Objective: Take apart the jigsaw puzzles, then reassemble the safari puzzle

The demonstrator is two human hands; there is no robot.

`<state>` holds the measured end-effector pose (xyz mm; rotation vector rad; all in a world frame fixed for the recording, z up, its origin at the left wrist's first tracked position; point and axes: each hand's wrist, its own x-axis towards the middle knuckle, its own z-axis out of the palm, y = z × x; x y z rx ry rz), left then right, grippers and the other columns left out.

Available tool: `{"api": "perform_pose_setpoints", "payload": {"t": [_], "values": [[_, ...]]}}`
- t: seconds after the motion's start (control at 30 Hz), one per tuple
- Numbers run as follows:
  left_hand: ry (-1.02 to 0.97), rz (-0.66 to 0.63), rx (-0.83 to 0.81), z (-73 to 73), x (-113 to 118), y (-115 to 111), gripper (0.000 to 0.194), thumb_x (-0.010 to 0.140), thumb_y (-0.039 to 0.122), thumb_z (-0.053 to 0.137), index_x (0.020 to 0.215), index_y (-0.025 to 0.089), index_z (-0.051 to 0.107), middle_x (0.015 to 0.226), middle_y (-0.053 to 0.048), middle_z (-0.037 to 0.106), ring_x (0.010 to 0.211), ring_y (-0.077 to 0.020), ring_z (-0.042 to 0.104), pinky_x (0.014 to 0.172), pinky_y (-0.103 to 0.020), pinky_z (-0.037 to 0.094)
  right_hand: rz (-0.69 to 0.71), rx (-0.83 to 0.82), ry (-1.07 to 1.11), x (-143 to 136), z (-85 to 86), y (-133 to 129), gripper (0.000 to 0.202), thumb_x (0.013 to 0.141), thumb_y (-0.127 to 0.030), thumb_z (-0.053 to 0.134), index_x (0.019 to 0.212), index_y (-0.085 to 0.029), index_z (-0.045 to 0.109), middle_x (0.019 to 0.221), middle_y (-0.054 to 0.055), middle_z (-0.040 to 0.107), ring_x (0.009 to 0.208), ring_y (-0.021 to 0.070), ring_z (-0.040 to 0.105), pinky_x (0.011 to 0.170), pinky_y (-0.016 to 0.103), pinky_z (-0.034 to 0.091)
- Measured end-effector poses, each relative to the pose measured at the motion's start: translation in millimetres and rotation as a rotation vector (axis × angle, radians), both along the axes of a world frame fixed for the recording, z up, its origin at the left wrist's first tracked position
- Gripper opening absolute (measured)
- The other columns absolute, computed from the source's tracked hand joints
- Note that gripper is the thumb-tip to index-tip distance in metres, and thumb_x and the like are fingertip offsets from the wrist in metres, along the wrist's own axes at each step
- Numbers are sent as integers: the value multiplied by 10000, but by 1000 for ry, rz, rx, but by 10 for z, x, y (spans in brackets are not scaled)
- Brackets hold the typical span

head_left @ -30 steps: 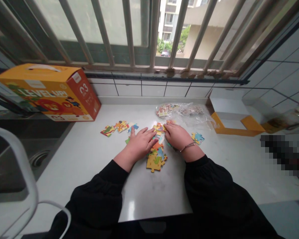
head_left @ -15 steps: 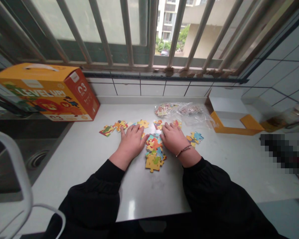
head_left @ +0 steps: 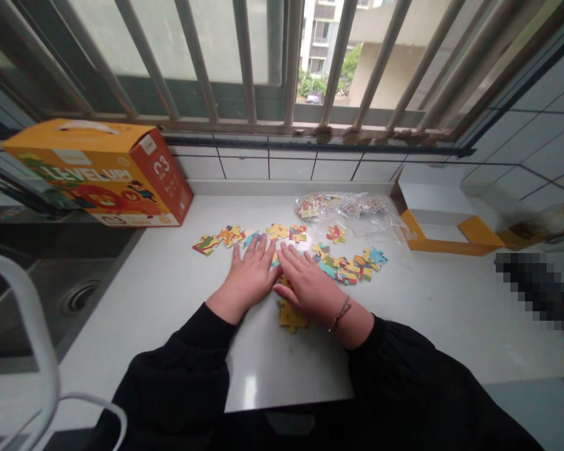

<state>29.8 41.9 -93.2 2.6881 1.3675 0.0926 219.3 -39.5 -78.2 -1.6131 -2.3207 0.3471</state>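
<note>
My left hand (head_left: pixel 250 274) lies over the pieces with fingers stretched out, its tips by a blue-and-yellow jigsaw piece. Beside it, my right hand (head_left: pixel 305 279) is flat with fingers extended, covering much of the middle pieces; the two hands nearly touch. Below the right palm shows a yellow jigsaw piece (head_left: pixel 292 317). Around the hands are several more pieces: a green-and-red piece (head_left: pixel 205 244) at the left, a piece with an orange figure (head_left: pixel 232 235), a yellow piece (head_left: pixel 277 231), a red-figured piece (head_left: pixel 336 234), and a joined-looking cluster (head_left: pixel 348 268) at the right.
Behind the pieces lies a clear plastic bag (head_left: pixel 352 210) with more pieces inside. An orange carton (head_left: pixel 94 181) stands at the back left near the sink (head_left: pixel 32 282). An open orange-and-white box (head_left: pixel 451 241) sits at the back right. A white cable (head_left: pixel 47 351) hangs at the left.
My right hand has shifted left and toward me, over the middle pieces, uncovering pieces at the right. My left hand stays about where it was. The view has tilted slightly.
</note>
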Motion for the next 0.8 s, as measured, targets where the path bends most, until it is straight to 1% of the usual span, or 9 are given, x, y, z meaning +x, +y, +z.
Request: {"api": "perform_pose_setpoints", "payload": {"t": [0.1,0.23,0.3,0.37,0.43,0.5,0.57,0.67,0.8], "values": [[26,56,-14,8,-92,-80,741,1140,531,425,1799,209,323,1870,-193,228,1744,-454,199,1342,-816,120,24,-45,-47,-144,-62,-217,937,1082,-660,600,1790,-112,322,1855,206,251,1747,385,230,1405,651,233],[85,106,-13,44,-183,-122,759,1141,564,381,1802,196,315,1883,-161,204,1751,-452,169,1355,-791,150,14,-80,-81,-183,-75,-321,968,1070,-709,593,1798,-137,310,1865,194,236,1753,387,204,1405,660,199],[69,168,8,63,-234,-62,752,1154,551,326,1807,180,293,1894,-157,160,1756,-438,156,1364,-767,180,9,-89,-90,-175,-66,-333,965,1063,-709,606,1793,-142,327,1867,199,237,1753,393,198,1405,656,194],[25,260,35,77,-293,53,754,1165,535,264,1809,144,268,1897,-170,126,1758,-434,150,1357,-770,212,4,-91,-96,-171,-64,-349,946,1060,-709,612,1778,-143,368,1869,201,236,1754,398,188,1403,660,189],[11,317,49,84,-346,179,760,1169,529,230,1801,108,272,1887,-195,158,1751,-437,181,1345,-808,186,-3,-89,-95,-174,-65,-373,915,1061,-715,606,1759,-155,415,1870,196,238,1754,405,188,1398,672,189],[20,307,46,86,-377,262,755,1169,537,240,1794,116,297,1878,-197,197,1742,-435,218,1340,-830,153,-14,-89,-94,-179,-65,-397,897,1062,-718,602,1748,-165,438,1869,195,246,1750,409,200,1393,679,196],[30,260,47,89,-383,268,747,1166,550,272,1789,142,322,1878,-180,207,1740,-430,228,1337,-836,148,-20,-96,-97,-184,-60,-411,890,1063,-717,600,1744,-164,447,1866,200,252,1747,410,214,1391,676,202],[41,190,46,104,-379,143,711,1164,541,321,1772,176,374,1876,-155,230,1733,-424,253,1330,-840,172,-22,-104,-100,-185,-53,-414,890,1064,-717,599,1747,-168,444,1868,196,249,1745,411,221,1393,672,201],[40,153,70,147,-456,-111,632,1159,496,393,1715,207,474,1831,-158,370,1698,-418,341,1321,-852,176,-21,-110,-94,-182,-57,-404,890,1067,-717,590,1756,-179,427,1873,188,240,1747,409,212,1396,669,192]]}}
